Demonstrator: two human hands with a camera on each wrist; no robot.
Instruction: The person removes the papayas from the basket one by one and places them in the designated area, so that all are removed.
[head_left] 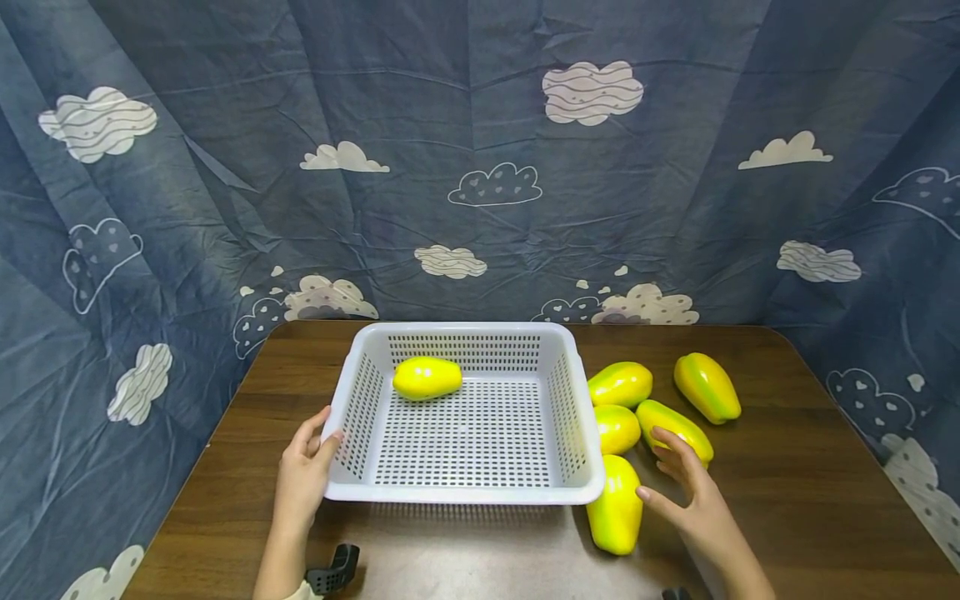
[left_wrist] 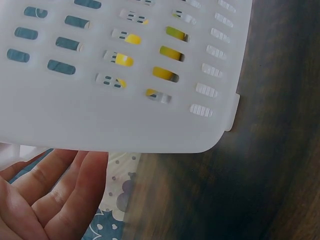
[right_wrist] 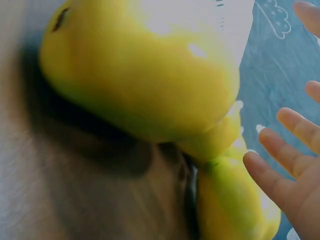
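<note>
A white plastic basket (head_left: pixel 463 495) with slotted walls stands on the table, and one yellow papaya (head_left: pixel 427 378) lies inside near its back left corner. My left hand (head_left: pixel 303 467) holds the basket's left rim, its thumb at the edge; in the left wrist view the fingers (left_wrist: pixel 75 195) reach up behind the rim. My right hand (head_left: pixel 693 492) hovers with spread fingers over the papayas to the right of the basket, holding nothing. Nearest to it are a large yellow papaya (head_left: pixel 615 508) by the basket's front right corner and a greenish papaya (head_left: pixel 675 431).
More papayas lie right of the basket: two against its right wall, one yellow (head_left: pixel 621 384) and one below it (head_left: pixel 617 430), and another (head_left: pixel 707 388) farther right. The brown wooden table (head_left: pixel 795 467) ends at a blue cloud-patterned curtain (head_left: pixel 465 150).
</note>
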